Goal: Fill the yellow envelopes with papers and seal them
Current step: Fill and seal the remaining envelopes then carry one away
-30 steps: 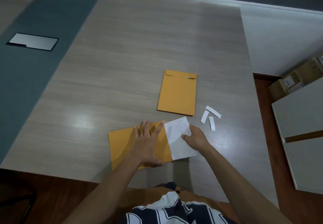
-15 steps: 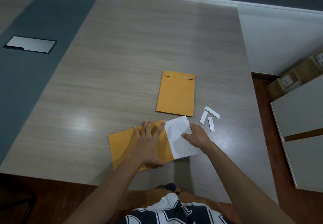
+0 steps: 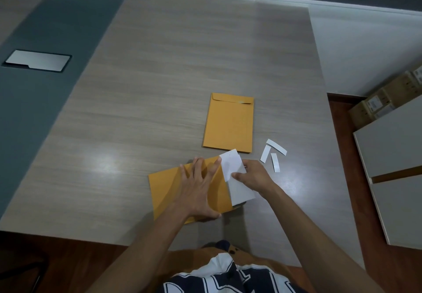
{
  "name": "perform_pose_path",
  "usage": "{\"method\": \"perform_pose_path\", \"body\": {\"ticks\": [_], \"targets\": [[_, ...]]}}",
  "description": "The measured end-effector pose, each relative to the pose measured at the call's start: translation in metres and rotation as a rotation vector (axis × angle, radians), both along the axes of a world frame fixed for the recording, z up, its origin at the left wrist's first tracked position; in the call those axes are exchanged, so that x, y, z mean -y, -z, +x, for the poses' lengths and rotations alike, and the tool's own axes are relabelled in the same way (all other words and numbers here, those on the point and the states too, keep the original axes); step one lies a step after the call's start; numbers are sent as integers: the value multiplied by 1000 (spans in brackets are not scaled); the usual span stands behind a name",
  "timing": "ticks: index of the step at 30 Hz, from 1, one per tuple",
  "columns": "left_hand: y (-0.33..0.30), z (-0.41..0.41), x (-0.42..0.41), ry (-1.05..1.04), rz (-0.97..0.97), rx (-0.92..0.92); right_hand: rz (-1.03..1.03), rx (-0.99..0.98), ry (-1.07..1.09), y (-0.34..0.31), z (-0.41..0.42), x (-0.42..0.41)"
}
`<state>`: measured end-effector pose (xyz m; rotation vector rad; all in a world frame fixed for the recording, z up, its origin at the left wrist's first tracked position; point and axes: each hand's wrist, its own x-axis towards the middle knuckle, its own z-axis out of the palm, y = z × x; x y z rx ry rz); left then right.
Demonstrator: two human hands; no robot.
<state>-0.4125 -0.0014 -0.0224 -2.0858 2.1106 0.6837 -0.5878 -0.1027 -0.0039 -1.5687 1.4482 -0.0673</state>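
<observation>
A yellow envelope point(image 3: 164, 187) lies sideways near the table's front edge. My left hand point(image 3: 201, 187) presses flat on it, fingers spread, holding its open right end. White paper point(image 3: 239, 187) sticks out of that end, partly inside. My right hand point(image 3: 253, 176) grips the paper at its right edge, thumb on top. A second yellow envelope point(image 3: 229, 123) lies flat farther back, its flap folded down at the far end.
Three small white paper strips point(image 3: 272, 153) lie right of the hands. The wooden table point(image 3: 159, 75) has a metal cable hatch point(image 3: 37, 60) at the far left. A grey cabinet point(image 3: 392, 167) and cardboard boxes point(image 3: 379, 103) stand to the right.
The paper has slid a little further left into the envelope under my right hand. My left hand stays pressed on the envelope.
</observation>
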Motion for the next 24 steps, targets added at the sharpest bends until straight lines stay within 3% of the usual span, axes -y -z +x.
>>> {"method": "perform_pose_path", "body": {"ticks": [16,24], "targets": [[-14,-14,10,-5,-61,-62,97,54,-52,-5,6,-11],[-17,-14,8,2,-76,-60,293,95,8,-14,2,-2]]}}
